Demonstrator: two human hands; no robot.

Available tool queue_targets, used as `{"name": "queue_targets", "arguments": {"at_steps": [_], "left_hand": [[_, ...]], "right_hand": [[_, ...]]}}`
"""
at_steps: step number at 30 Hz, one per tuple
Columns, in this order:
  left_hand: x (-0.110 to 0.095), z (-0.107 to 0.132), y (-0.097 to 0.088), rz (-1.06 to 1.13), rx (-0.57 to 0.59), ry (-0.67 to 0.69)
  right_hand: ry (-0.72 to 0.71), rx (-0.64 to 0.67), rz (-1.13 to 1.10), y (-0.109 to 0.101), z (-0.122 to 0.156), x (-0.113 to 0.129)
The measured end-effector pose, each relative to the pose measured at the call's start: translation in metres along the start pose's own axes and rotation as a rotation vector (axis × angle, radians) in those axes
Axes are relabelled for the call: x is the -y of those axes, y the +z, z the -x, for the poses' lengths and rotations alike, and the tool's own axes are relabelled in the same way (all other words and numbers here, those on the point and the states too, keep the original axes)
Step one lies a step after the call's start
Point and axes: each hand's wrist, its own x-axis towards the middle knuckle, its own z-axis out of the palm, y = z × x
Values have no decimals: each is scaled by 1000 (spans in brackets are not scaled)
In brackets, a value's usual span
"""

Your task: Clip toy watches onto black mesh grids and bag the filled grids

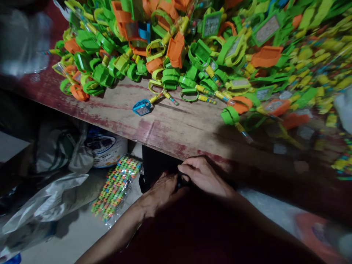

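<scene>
My right hand (pixel 205 174) is at the table's front edge, its thumb and fingers pinched on a small black loop-shaped thing (pixel 184 178). Close against the same black thing lies my left hand (pixel 165 185), its fingers curled and partly hidden in shadow. What exactly the black piece is, I cannot make out in the dim light. Both hands are low in front of my dark clothing. Beyond them on the table, a blue toy watch (pixel 142 107) with a candy-filled tube lies nearest, and a green toy watch (pixel 189 94) with its tube is to its right.
A big pile of green, orange and yellow toy watches (pixel 176 47) covers the wooden table (pixel 170 126). Loose yellow candy tubes (pixel 316 62) lie at right. Below on the left are white sacks (pixel 57 198), a bucket (pixel 107 148) and bagged colourful pieces (pixel 117 187).
</scene>
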Motion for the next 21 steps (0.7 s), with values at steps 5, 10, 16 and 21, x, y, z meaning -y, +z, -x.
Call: {"name": "queue_targets", "arguments": {"at_steps": [5, 10, 16, 21], "left_hand": [[-11, 1, -11, 43, 71, -17], [-13, 1, -20, 122, 188, 30], [-5, 1, -18, 114, 237, 68], [-5, 0, -27, -26, 302, 23]], "right_hand": [[-63, 1, 104, 0, -4, -4], [-141, -55, 329, 0, 1, 0], [-220, -14, 373, -5, 11, 0], [-190, 24, 281, -6, 8, -7]]}}
